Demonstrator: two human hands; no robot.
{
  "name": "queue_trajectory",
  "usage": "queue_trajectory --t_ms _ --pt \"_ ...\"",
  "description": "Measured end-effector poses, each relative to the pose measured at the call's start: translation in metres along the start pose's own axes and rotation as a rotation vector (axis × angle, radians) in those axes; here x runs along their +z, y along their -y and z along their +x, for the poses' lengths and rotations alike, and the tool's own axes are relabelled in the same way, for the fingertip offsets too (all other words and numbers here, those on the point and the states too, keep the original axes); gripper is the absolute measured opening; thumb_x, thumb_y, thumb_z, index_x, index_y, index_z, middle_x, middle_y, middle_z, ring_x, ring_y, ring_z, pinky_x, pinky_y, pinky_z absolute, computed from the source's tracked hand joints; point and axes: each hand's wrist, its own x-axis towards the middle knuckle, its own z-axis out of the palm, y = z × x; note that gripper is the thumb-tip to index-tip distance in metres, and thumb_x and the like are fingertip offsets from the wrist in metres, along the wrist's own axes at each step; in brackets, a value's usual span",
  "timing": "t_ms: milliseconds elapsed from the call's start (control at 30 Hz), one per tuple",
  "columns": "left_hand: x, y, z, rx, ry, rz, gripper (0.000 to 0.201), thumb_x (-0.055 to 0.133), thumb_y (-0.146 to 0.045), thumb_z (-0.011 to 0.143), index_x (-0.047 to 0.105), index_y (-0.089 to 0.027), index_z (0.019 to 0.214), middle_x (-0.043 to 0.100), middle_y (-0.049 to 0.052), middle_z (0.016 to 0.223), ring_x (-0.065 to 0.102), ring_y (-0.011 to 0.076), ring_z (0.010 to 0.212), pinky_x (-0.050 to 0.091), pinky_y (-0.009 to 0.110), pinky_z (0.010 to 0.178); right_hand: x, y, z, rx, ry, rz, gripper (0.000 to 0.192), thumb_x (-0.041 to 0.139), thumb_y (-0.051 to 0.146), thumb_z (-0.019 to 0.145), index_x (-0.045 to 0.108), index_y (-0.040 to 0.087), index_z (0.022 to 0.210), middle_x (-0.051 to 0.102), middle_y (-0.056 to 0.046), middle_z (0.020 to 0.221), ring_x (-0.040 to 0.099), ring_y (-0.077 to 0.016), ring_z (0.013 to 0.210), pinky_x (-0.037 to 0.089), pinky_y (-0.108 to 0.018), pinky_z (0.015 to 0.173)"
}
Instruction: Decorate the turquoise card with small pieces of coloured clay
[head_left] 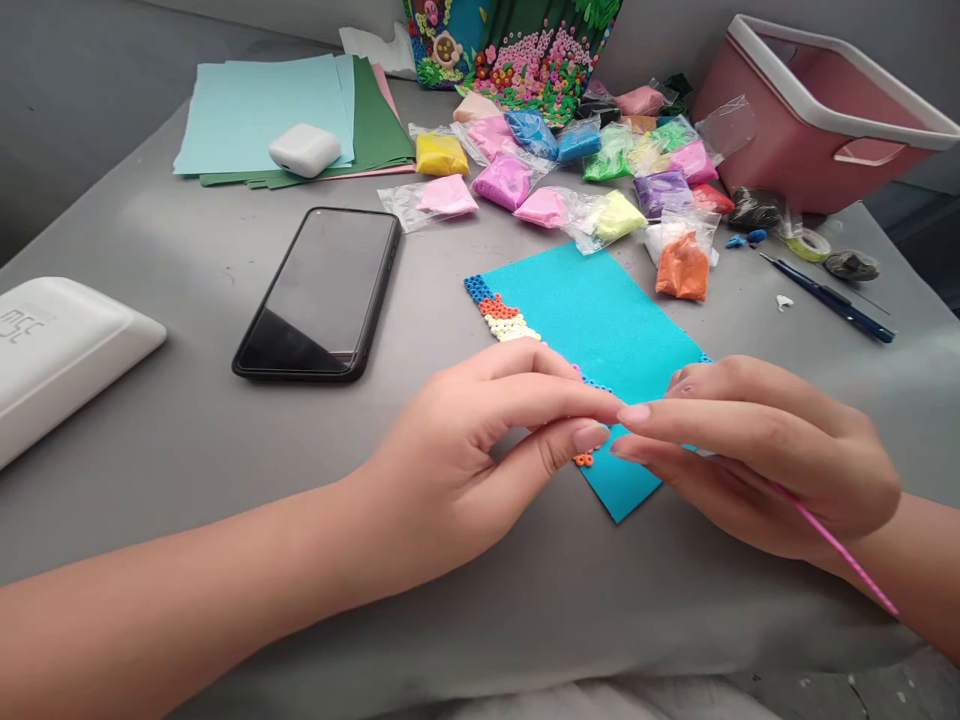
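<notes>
My left hand [480, 440] is closed in a pinch above a turquoise card [607, 310]; whatever lies between its fingertips is hidden. The fingertips of my right hand [780, 450] meet those of the left. A thin pink stick [840, 552] runs through the right hand, its rear end sticking out below the palm. Along the card's left edge sit small clay rings [501, 312] in blue, orange and pale yellow, partly covered by my left hand. More orange rings [585, 459] show beneath my left thumb.
Bags of coloured clay [517, 180] spread across the back, beside a pink bin [795, 130]. A phone [319, 295], a white device [67, 350], paper sheets [262, 110] with a white case [304, 150], and a dark blue pen-like tool [832, 298] lie around the card.
</notes>
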Motion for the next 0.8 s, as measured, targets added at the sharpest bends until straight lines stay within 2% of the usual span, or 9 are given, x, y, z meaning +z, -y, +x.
queue_trajectory --t_ms 133,200,333,533,667,800 --pt "0.0051 0.0013 -0.0024 -0.191 -0.006 -0.289 0.036 0.065 -0.008 0.095 0.066 -0.017 0.13 0.079 0.002 0.101 0.076 0.0141 0.092 0.066 0.026 0.083 0.0025 0.0006 0.0015 -0.015 -0.002 0.003 0.024 0.075 0.01 0.091 0.071 0.021 0.113 0.069 -0.002 0.085 0.065 -0.011 0.065 0.058 -0.024 0.059" --pt "0.0057 0.0013 -0.003 -0.243 0.004 -0.381 0.042 0.066 -0.008 0.094 0.062 -0.017 0.135 0.081 0.002 0.102 0.078 0.0141 0.094 0.067 0.025 0.086 0.0028 0.0017 0.0011 -0.002 0.009 -0.003 0.021 0.075 0.01 0.092 0.072 0.021 0.11 0.068 -0.003 0.086 0.065 -0.011 0.067 0.058 -0.024 0.059" --pt "0.006 0.0013 -0.0014 -0.291 0.012 -0.456 0.04 0.067 -0.007 0.093 0.062 -0.016 0.132 0.083 0.001 0.1 0.08 0.0131 0.093 0.067 0.022 0.088 0.0007 0.0048 0.0 -0.005 0.013 -0.024 0.018 0.07 0.008 0.095 0.074 0.023 0.103 0.065 -0.002 0.084 0.063 -0.0104 0.064 0.055 -0.024 0.055" --pt "0.0054 -0.0021 0.0021 -0.375 -0.018 -0.539 0.036 0.073 -0.008 0.09 0.064 -0.018 0.122 0.084 -0.004 0.094 0.08 0.0091 0.09 0.065 0.013 0.084 -0.0012 0.0042 0.0017 -0.025 0.018 -0.047 0.016 0.062 0.007 0.099 0.073 0.02 0.1 0.068 -0.004 0.085 0.068 -0.0108 0.073 0.06 -0.022 0.065" --pt "0.0033 -0.0057 0.0034 -0.488 -0.005 -0.598 0.032 0.076 -0.016 0.092 0.063 -0.02 0.121 0.084 -0.005 0.092 0.08 0.0075 0.087 0.063 0.011 0.082 -0.0003 0.0033 0.0007 -0.052 0.01 -0.071 0.011 0.07 0.011 0.096 0.074 0.018 0.104 0.07 -0.003 0.088 0.068 -0.0104 0.07 0.061 -0.023 0.064" --pt "0.0028 -0.0061 0.004 -0.5 0.006 -0.624 0.035 0.078 -0.017 0.091 0.062 -0.021 0.122 0.084 -0.006 0.091 0.08 0.0071 0.089 0.063 0.011 0.085 -0.0009 0.0049 -0.0008 -0.046 -0.018 -0.052 0.014 0.07 0.007 0.094 0.074 0.019 0.102 0.07 -0.002 0.086 0.067 -0.0086 0.066 0.061 -0.021 0.064"
